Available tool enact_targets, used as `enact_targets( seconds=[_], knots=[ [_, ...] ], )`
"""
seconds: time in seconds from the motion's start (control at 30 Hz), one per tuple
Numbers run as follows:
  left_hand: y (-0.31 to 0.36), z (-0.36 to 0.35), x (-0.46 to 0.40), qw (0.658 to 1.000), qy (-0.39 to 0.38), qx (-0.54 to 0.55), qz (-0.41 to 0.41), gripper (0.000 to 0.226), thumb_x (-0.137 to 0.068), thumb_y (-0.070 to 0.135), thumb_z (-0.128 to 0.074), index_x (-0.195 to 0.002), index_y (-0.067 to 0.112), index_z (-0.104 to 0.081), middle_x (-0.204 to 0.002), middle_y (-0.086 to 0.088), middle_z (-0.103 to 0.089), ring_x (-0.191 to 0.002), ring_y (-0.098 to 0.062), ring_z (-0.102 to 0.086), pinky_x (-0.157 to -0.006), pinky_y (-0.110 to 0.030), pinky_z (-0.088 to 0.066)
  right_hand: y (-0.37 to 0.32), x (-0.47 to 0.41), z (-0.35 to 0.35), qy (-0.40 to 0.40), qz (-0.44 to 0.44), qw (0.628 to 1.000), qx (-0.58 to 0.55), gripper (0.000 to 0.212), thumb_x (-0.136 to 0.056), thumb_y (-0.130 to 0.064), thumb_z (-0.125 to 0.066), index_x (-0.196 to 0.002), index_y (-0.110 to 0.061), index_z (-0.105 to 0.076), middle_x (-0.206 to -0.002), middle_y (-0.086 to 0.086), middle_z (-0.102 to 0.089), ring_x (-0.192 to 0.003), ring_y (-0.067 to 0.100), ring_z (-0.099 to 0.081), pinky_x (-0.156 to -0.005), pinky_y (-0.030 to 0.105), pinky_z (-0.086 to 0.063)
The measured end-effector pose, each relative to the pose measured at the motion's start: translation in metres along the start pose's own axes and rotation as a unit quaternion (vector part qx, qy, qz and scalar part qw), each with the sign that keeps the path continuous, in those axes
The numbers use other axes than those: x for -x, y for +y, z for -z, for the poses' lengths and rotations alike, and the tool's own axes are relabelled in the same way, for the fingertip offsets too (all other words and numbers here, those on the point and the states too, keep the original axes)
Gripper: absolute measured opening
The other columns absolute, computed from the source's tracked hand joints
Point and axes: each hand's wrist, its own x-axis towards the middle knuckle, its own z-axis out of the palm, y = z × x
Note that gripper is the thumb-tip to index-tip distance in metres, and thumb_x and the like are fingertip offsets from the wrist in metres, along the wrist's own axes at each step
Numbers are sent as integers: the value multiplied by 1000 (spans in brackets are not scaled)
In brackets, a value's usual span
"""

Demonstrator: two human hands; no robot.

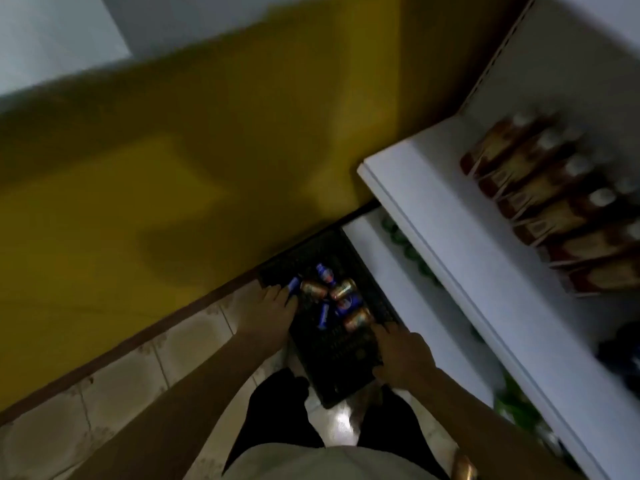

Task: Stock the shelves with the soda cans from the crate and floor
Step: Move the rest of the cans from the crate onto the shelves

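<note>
Both our hands, left (273, 306) and right (403, 355), grip the black plastic crate (332, 348) of blurred blue and orange cans (341, 299); labels unreadable.

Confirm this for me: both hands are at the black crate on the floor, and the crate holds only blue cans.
Not quite. The head view shows the left hand and the right hand at the black crate on the floor, but it holds gold cans mixed in with the blue cans, not only blue ones.
</note>
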Motion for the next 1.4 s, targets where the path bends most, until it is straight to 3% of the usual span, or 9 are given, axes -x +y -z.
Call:
enact_targets(
  seconds=[0.13,0.3,0.5,0.67,0.8,1.07,1.2,1.27,1.4],
  knots=[
    [-16,-54,-54,993,59,-29,-94,72,-16,34,-93,-81,8,-76,-81,-12,-71,-73,-27,-70,-64,-30,-57,-15,-52,-25,-22,-33,997,-66,80,-81,-39,-67,-148,-20,-27,-144,8,-42,-127,28,-47,-100,39,-44],
    [16,-149,-149,981,-15,-19,-192,46,-91,22,-53,-135,10,-44,-137,-14,-44,-128,-33,-39,-110,-39,-28,-9,-143,-90,-61,-34,993,-93,67,-80,-37,-72,-137,-25,-39,-133,3,-53,-122,25,-52,-93,37,-47],
    [73,-276,-264,969,-133,206,-27,62,-82,36,-67,-135,16,-43,-137,-9,-45,-127,-30,-40,-103,-41,-39,30,-288,-179,-121,-38,990,-70,59,-84,-37,-69,-135,-22,-44,-130,7,-55,-119,30,-53,-93,40,-49],
    [113,-382,-360,846,-153,459,226,78,-79,44,-67,-143,18,-31,-140,-13,-42,-126,-34,-44,-99,-48,-44,63,-399,-259,-110,-67,985,-119,51,-90,-38,-63,-133,-16,-46,-126,10,-57,-112,32,-57,-82,35,-47],
    [126,-431,-421,765,-84,542,338,93,-77,37,-75,-146,7,-20,-146,-18,-33,-134,-37,-34,-104,-47,-37,66,-453,-325,-109,-126,941,-295,20,-98,-27,-48,-104,-11,-59,-93,5,-57,-85,22,-55,-73,31,-44],
    [140,-479,-447,765,-39,544,344,92,-83,32,-70,-149,3,-12,-146,-23,-29,-134,-40,-31,-107,-45,-28,65,-464,-373,-120,-198,877,-421,33,-100,-18,-45,-124,0,-59,-129,19,-57,-123,33,-50,-102,35,-37],
    [134,-451,-423,658,-92,652,364,116,-58,42,-84,-149,12,-19,-144,-19,-38,-129,-39,-41,-104,-49,-40,61,-439,-335,-127,-240,831,-486,44,-102,-33,-41,-128,-2,-56,-124,16,-59,-118,28,-53,-95,30,-38],
    [125,-424,-398,607,-96,705,355,124,-36,45,-84,-144,12,-30,-136,-16,-48,-119,-35,-53,-90,-48,-51,56,-421,-307,-137,-257,786,-545,46,-100,-38,-43,-127,-3,-56,-122,13,-61,-113,29,-57,-90,35,-45],
    [100,-331,-319,569,-142,778,226,84,-58,-1,-85,-131,4,-43,-126,-12,-57,-105,-18,-60,-66,-21,-54,35,-366,-229,-120,-274,660,-689,43,-88,-46,-62,-123,-23,-54,-117,2,-64,-102,22,-63,-69,36,-55]
  ],
)
